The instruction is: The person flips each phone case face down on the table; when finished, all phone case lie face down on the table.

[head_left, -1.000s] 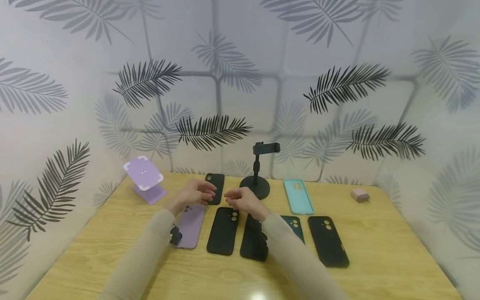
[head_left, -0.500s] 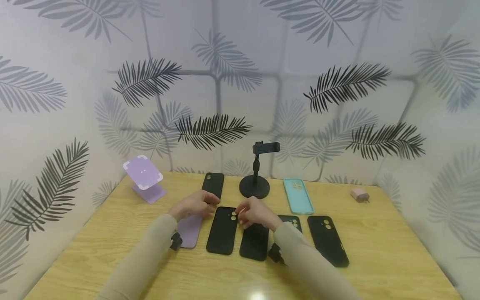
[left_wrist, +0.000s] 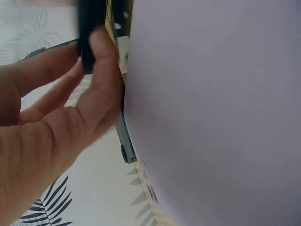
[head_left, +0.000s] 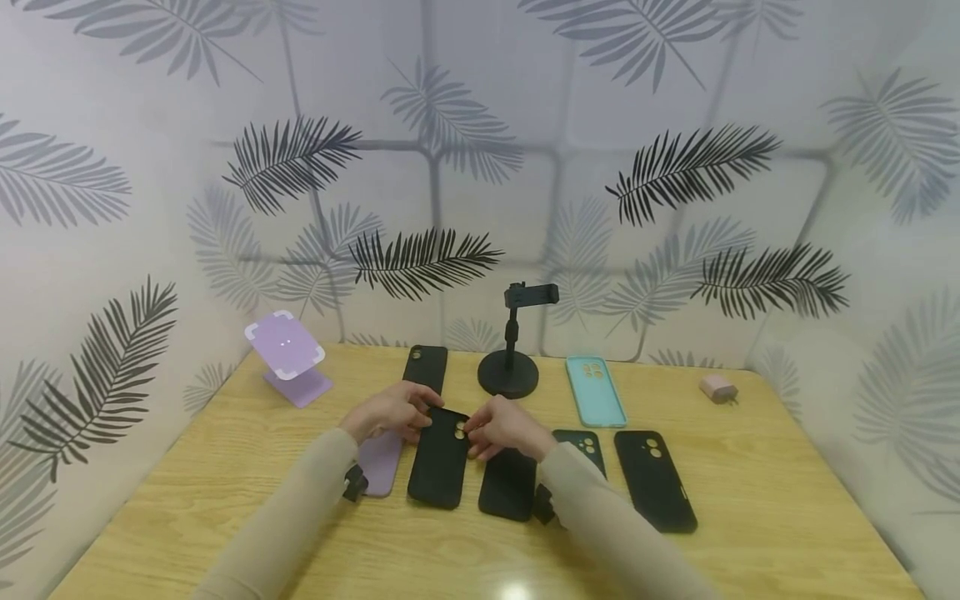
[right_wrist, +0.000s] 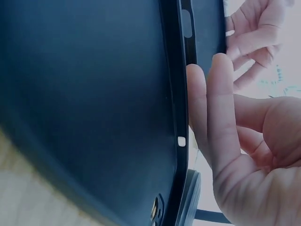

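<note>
Both hands are on a black phone case (head_left: 437,462) in the front row, its top end tipped up slightly. My left hand (head_left: 393,412) pinches its upper left edge; the left wrist view shows the thumb and fingers (left_wrist: 104,52) on either side of the dark rim. At the upper right corner, beside the camera cutouts, my right hand (head_left: 512,427) holds the other edge with bent fingers. A lilac phone case (head_left: 381,462) lies under the left wrist, filling much of the left wrist view. Another black case (head_left: 510,485) lies below the right hand, large in the right wrist view.
Behind the hands lie a black case (head_left: 427,368) and a turquoise case (head_left: 597,392). A black phone stand (head_left: 508,373) and a lilac stand (head_left: 287,346) stand at the back. Rightward are a dark green case (head_left: 582,446), a black case (head_left: 655,482) and a pink charger (head_left: 718,388).
Both hands have come down and nearer from above the front row onto the black phone case. Its top end has risen and the case has shifted slightly left.
</note>
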A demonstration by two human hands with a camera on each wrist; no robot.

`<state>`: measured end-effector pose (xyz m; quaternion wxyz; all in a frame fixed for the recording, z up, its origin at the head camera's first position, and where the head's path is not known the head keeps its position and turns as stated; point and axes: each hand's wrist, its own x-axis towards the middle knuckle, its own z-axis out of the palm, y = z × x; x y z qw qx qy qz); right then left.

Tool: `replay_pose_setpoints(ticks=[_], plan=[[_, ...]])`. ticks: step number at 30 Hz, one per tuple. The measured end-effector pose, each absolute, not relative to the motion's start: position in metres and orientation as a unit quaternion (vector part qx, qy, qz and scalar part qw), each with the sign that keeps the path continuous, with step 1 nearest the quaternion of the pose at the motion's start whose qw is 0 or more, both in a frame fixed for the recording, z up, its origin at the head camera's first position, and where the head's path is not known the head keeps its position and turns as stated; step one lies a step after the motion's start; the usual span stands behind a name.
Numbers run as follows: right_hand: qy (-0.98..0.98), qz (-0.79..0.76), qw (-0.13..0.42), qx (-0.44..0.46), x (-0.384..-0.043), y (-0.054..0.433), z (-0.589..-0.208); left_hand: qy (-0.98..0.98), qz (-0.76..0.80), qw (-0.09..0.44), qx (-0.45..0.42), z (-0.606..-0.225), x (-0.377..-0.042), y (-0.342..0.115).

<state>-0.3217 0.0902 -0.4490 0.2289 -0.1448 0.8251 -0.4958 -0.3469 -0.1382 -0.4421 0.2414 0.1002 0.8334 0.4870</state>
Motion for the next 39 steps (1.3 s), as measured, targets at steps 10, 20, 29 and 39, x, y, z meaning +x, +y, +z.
replay_pose_setpoints(ticks=[10, 20, 29, 39], plan=[[0.802, -0.514, 0.272, -0.139, -0.323, 0.076, -0.455, 0.810, 0.516, 0.234, 0.151, -0.434, -0.351, -0.146], [0.741, -0.572, 0.313, -0.158, -0.321, 0.081, -0.457, 0.782, 0.555, 0.233, 0.162, -0.436, -0.350, -0.142], [0.736, -0.582, 0.300, -0.172, -0.313, 0.081, -0.454, 0.772, 0.565, 0.238, 0.165, -0.441, -0.351, -0.136], [0.730, -0.594, 0.299, -0.160, -0.311, 0.080, -0.456, 0.773, 0.545, 0.271, 0.177, -0.443, -0.351, -0.137]])
